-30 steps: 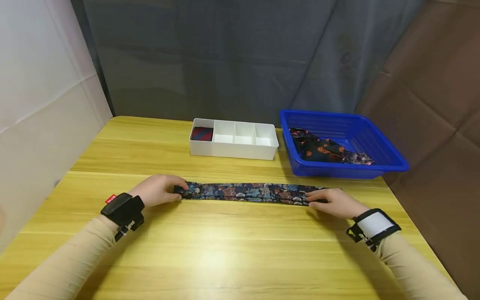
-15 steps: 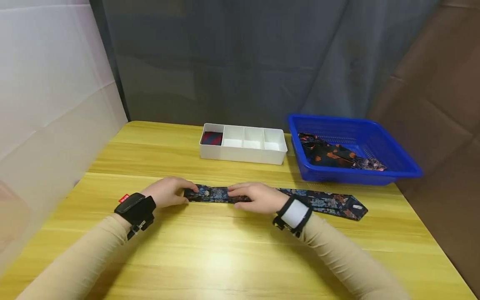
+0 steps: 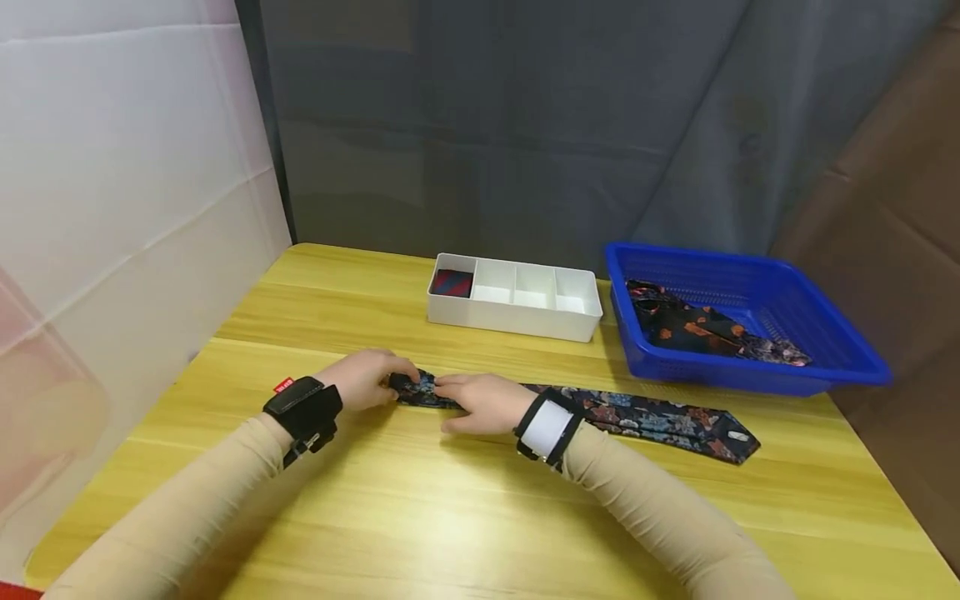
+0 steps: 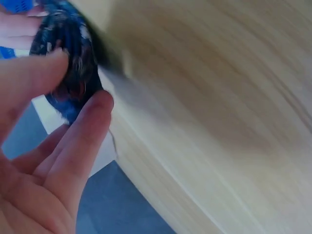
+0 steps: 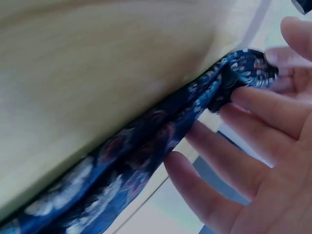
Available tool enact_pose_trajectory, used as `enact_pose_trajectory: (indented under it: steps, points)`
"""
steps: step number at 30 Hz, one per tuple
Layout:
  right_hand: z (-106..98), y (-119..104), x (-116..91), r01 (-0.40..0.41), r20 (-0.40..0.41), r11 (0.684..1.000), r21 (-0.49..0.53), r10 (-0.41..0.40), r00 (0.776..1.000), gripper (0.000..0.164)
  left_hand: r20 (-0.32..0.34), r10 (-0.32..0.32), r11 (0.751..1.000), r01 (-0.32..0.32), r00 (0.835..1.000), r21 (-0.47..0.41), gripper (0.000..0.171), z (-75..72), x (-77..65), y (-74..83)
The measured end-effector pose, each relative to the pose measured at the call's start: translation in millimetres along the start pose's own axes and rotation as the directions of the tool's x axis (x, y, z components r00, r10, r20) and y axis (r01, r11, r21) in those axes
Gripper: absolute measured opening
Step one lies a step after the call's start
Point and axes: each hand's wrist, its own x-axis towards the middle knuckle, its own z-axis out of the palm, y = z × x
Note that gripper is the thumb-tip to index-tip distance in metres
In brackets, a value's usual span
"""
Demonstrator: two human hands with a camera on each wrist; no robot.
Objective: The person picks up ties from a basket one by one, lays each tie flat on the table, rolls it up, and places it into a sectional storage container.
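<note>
A dark blue floral necktie point(image 3: 652, 419) lies lengthwise on the wooden table, its pointed wide end to the right and its underside with a small white label facing up. At the left end the tie is doubled over into a thick bundle. My left hand point(image 3: 367, 379) pinches that bundle point(image 4: 80, 80) between thumb and fingers. Close beside it, my right hand point(image 3: 483, 404) lies over the tie with fingers loosely extended. In the right wrist view, the right fingertips touch the edge of the strip point(image 5: 141, 141), and the palm hides part of it in the head view.
Behind the hands stands a white divided box point(image 3: 510, 319), with a folded red-and-blue striped tie point(image 3: 452, 283) in its leftmost compartment. To its right, a blue plastic basket point(image 3: 735, 372) holds dark patterned fabric pieces point(image 3: 690, 329). A grey curtain point(image 3: 487, 150) hangs behind the table.
My right hand has slid left along the tie from its right part to near the left hand, uncovering the pointed end. The left end is now bunched more tightly. The head view has shifted left.
</note>
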Motion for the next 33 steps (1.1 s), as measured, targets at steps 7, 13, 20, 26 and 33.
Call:
enact_pose_trajectory:
  steps: [7,13,20,26,33]
  points:
    - [4,-2,-1,-0.073,0.01,0.997,-0.027,0.073,0.997,0.061,-0.131,-0.027,0.991,0.009,0.991,-0.133,0.049,-0.9,8.5,12.8]
    - [6,7,-12,-0.101,-0.035,0.995,-0.008,0.101,0.994,0.051,-0.19,0.036,0.966,-0.083,0.981,-0.243,0.046,2.5,14.7,30.6]
    - [-4,21,-38,-0.075,-0.113,0.997,-0.013,0.073,0.991,0.043,-0.078,0.072,0.945,-0.093,0.994,-0.313,0.045,12.5,15.5,50.3]
    - [-5,27,-50,-0.032,-0.205,0.999,0.0,0.031,0.978,0.049,-0.023,0.101,0.971,-0.103,0.995,-0.215,0.048,26.9,15.5,60.8]
    - [3,28,-59,-0.007,-0.225,0.999,0.045,0.017,0.974,0.046,0.023,0.094,0.961,-0.085,0.995,-0.262,0.051,35.1,21.9,70.2]
